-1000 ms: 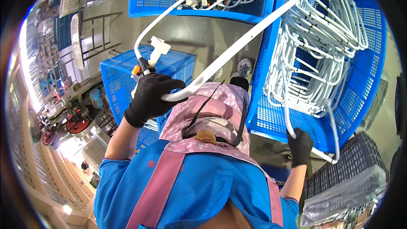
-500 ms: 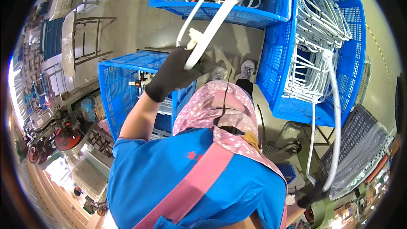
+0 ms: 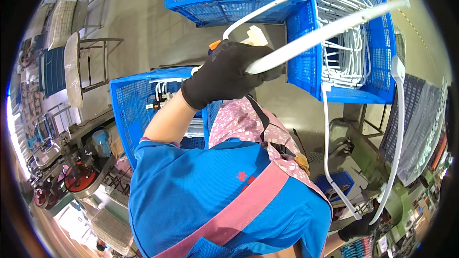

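My left hand (image 3: 229,74), in a black glove, is closed around a white bent metal tube frame (image 3: 330,33). One thick arm and one thin arm of this frame reach up to the right, over the blue crates. A cream plastic fitting (image 3: 256,36) and an orange part (image 3: 214,45) show beside the fingers. Low on the right, my right hand (image 3: 359,227), gloved in black too, grips the lower end of a second white bent tube frame (image 3: 398,138). That frame's two arms stand upward, spread apart. Glove and distance partly hide the right fingers.
A blue crate (image 3: 306,74) at the right holds many white tube frames. Another blue crate (image 3: 224,7) ahead holds frames with cream and orange fittings. A third crate (image 3: 125,114) stands at my left. Machinery (image 3: 79,177) lies further left; a dark grey crate (image 3: 411,114) stands right.
My left hand has moved right with its frame, whose arms now point further right. The right-hand frame has shifted down and slightly right, away from the crate of frames.
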{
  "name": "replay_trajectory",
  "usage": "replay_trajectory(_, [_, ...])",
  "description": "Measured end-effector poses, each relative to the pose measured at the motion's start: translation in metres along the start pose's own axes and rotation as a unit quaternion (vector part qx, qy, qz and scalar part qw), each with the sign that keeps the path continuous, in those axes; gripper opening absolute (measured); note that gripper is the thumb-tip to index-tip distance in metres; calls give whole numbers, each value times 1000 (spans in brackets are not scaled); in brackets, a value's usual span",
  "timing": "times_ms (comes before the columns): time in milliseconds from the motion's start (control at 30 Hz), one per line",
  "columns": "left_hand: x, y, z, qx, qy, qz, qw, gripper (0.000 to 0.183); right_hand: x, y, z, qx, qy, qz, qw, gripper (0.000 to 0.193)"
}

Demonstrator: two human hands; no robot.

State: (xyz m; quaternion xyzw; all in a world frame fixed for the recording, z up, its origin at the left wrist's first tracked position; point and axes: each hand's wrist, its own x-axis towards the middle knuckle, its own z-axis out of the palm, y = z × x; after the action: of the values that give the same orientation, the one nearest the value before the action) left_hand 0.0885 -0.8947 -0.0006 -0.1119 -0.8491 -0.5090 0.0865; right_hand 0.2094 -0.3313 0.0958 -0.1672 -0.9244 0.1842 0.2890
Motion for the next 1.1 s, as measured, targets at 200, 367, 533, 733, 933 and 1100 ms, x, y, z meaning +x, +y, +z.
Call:
replay_trajectory(200, [-7, 83, 63, 23, -63, 80, 995, 29, -42, 70, -55, -42, 5, -49, 998, 18])
replay_trajectory(367, [-15, 133, 147, -79, -105, 213, 968, 42, -101, 154, -79, 58, 14, -67, 996, 17])
replay_trajectory(533, [-23, 184, 212, -112, -332, 121, 929, 37, -149, 217, -106, 123, -1, -33, 992, 16])
replay_trajectory(733, [-4, 184, 301, -185, -420, 235, 857, 39, -161, 267, -146, 89, 14, 50, 995, 16])
replay_trajectory(933, [53, 193, 417, -255, -617, 104, 737, 43, -160, 306, -127, 96, 63, 159, 981, 9])
replay_trajectory(1100, [128, 230, 512, -223, -689, 93, 683, 41, -128, 317, -112, -29, 47, 244, 968, 13])
